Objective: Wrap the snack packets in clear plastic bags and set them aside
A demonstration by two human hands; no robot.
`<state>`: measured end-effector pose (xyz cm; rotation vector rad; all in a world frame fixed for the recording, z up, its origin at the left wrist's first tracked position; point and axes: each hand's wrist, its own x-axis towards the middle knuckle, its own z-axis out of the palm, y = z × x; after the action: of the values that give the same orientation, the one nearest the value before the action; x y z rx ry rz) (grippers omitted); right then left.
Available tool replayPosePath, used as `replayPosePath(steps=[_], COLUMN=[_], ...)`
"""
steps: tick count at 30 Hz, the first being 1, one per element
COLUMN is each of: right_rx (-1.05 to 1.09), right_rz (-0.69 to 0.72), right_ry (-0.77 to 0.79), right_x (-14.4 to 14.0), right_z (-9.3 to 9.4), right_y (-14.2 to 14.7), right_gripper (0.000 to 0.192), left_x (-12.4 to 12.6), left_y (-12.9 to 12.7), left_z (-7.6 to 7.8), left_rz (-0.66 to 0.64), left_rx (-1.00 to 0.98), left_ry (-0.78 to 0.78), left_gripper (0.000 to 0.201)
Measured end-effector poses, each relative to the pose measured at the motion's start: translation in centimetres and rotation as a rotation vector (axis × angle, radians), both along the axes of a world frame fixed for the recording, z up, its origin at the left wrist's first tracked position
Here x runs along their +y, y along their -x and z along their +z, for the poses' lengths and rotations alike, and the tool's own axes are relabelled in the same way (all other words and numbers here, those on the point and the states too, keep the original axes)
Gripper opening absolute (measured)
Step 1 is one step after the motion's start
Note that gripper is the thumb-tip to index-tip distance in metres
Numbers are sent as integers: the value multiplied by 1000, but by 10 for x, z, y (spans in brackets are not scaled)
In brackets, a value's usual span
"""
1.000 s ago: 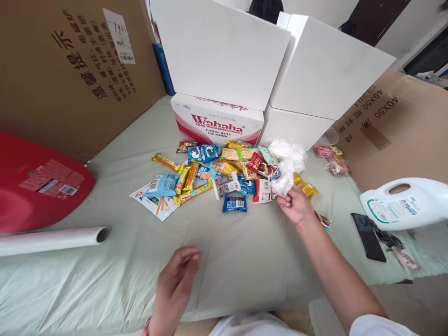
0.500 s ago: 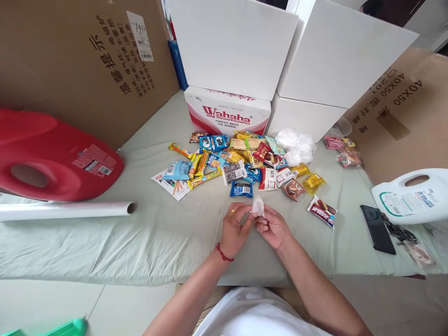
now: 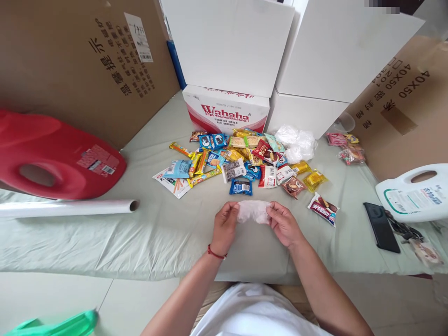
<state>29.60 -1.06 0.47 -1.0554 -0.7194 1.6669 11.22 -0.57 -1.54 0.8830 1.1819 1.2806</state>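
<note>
Lying at the far left, a red jug (image 3: pixel 52 154) rests on its side on the pale green sheet (image 3: pixel 157 233), with a white roll (image 3: pixel 66 208) stretched just in front of it and a tall cardboard box (image 3: pixel 84 60) standing behind. A green plastic thing (image 3: pixel 56 325) shows at the bottom left corner, on the floor.

Toward the middle, the left hand (image 3: pixel 224 227), a red cord at its wrist, pinches the left edge of a small clear plastic bag (image 3: pixel 252 211) between thumb and fingertips. The bag is held just above the sheet, stretched flat between both hands, near the front of the snack pile (image 3: pixel 241 163). That pile of small wrapped packets lies spread before a Wahaha carton (image 3: pixel 226 111), with white boxes (image 3: pixel 280 46) stacked above and beside it.

The right hand (image 3: pixel 284 225) pinches the bag's right edge in the same way, fingers curled in and pressed on the film. Just beyond the pile's right end sits a crumpled heap of clear bags (image 3: pixel 297 143).

Further right, a red-and-white packet (image 3: pixel 322 210) lies apart from the pile, a black phone (image 3: pixel 381 227) lies flat with keys (image 3: pixel 402 229) beside it, and a white jug (image 3: pixel 416 193) lies on its side at the edge.
</note>
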Motion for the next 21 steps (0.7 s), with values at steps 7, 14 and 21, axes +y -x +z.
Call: replayPosePath(steps=[7, 14, 21], right_rx=[178, 189, -446], right_rz=[-74, -140, -153], right_ry=[165, 137, -119], right_x=[-5, -10, -25], right_z=[-10, -6, -8], right_y=[-2, 8, 3], right_gripper=[27, 29, 31], left_x=[0, -16, -8], left_y=[4, 0, -13], left_z=[5, 5, 5], left_rz=[-4, -203, -56], left_rx=[-496, -562, -367], left_ry=[255, 328, 259], left_gripper=[55, 44, 44])
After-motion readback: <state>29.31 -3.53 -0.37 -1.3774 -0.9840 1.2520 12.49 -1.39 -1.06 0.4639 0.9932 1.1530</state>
